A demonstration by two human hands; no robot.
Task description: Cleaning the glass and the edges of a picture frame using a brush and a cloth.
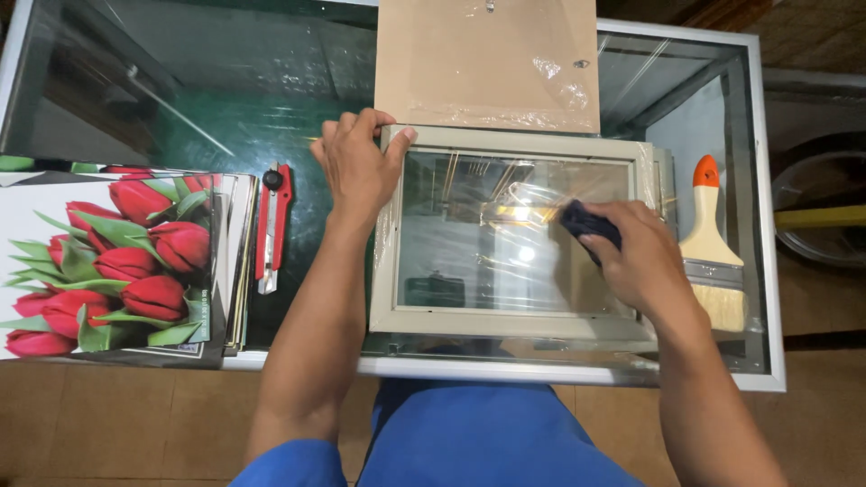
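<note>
picture frame point(514, 236) lies flat on glass-top table point(271, 99), mid-wipe looks like. right hand point(640, 257) closed on dark cloth point(586, 224) over the glass pane; left hand point(356, 167) spread flat, pinning frame's top-left corner. nxt prob needs steady strokes w/ frame held. backing board point(487, 59) behind frame, paintbrush point(713, 248) to its right, red cutter point(272, 225) & tulip prints point(108, 257) to its left. tiled floor below.

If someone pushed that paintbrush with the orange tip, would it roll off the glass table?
Probably not. The paintbrush looks flat and wide, lying on its side, so it would likely slide rather than roll. The glass table looks smooth, so it may slip easily. It looks light, with soft, bendy bristles.
</note>
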